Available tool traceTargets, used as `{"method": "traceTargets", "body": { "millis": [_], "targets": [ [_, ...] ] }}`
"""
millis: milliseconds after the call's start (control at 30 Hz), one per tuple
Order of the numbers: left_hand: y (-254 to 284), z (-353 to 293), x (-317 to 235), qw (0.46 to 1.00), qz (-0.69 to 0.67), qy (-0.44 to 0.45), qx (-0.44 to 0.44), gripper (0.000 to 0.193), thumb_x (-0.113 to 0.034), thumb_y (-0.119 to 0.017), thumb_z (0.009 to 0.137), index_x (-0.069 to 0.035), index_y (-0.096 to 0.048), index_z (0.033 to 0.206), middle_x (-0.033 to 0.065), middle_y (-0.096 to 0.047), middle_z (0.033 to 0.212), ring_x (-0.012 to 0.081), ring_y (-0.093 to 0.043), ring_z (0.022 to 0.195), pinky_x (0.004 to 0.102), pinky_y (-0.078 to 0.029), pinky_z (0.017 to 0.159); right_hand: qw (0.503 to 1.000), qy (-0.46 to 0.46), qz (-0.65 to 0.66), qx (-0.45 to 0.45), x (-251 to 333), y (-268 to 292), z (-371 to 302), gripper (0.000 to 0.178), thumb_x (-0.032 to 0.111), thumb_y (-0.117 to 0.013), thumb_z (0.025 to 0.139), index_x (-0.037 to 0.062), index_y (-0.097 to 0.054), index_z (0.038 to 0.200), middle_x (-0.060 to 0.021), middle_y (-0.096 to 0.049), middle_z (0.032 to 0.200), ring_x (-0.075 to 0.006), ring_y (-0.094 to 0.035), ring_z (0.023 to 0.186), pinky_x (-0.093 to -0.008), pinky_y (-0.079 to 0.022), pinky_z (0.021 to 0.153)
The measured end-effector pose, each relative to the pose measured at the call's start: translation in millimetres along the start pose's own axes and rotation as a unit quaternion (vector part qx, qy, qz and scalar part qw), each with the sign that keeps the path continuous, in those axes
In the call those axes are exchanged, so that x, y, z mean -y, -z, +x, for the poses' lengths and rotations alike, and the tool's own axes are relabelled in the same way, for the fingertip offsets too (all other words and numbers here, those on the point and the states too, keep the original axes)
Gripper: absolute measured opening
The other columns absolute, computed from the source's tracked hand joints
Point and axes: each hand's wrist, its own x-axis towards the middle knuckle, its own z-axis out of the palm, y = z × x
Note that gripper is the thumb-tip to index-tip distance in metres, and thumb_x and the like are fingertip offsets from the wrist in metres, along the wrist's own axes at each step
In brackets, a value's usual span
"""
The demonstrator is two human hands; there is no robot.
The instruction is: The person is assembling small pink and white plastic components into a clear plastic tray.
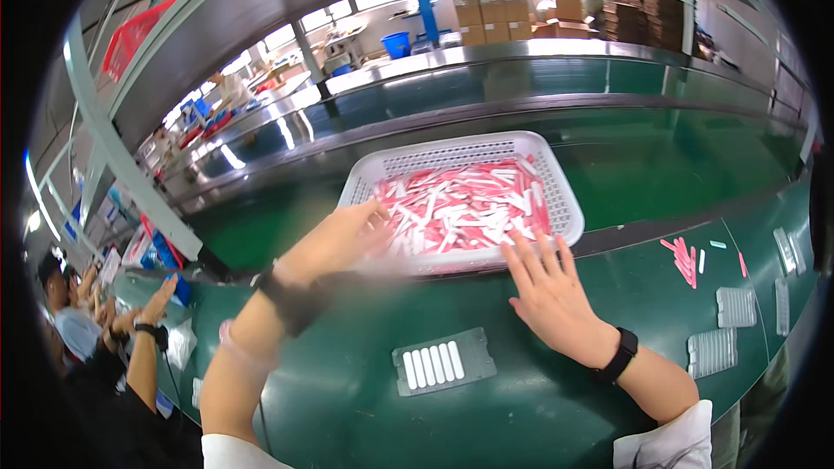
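Note:
A white plastic basket stands in front of me, heaped with pink and white sticks. My left hand is over the basket's near left corner, and motion smears its fingers, so what they hold cannot be made out. My right hand is at the near right rim with its fingers spread and nothing in them. Between my forearms, a clear plastic tray lies on the green table, with several white sticks side by side in its left part.
Loose pink sticks lie on the right of the green table, near clear ribbed trays. Behind the basket runs a green conveyor belt. At left, a metal post rises near another person's hand.

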Motion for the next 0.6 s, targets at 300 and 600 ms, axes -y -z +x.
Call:
{"method": "traceTargets", "body": {
  "millis": [300, 600],
  "targets": [
    [-22.9, 83.5, 24.2, 0.898, 0.120, 0.260, 0.334, 0.071, -0.054, -0.061, 0.069, 0.007, -0.051, 0.104, 0.0176, -0.058, 0.097, 0.0219, -0.059, 0.075, 0.0274, -0.051, 0.068, 0.997, 0.001, -0.075, 0.002, -15.2, -12.4, -11.4, 0.047, 0.014, -0.047, 0.077, -0.0031, -0.041, 0.121, -0.0191, -0.044, 0.119, -0.0344, -0.040, 0.113, -0.0492, -0.027, 0.097],
    [-38.2, 100.5, 69.9, 0.919, 0.150, 0.281, 0.231, 0.048, -0.044, -0.064, 0.066, 0.003, -0.063, 0.076, 0.0129, -0.063, 0.069, 0.0233, -0.061, 0.061, 0.0335, -0.047, 0.057, 0.996, -0.005, -0.094, 0.005, -11.0, -18.3, -11.9, 0.052, 0.016, -0.049, 0.076, -0.0037, -0.038, 0.123, -0.0201, -0.041, 0.121, -0.0367, -0.038, 0.114, -0.0509, -0.025, 0.097]
  ]
}}
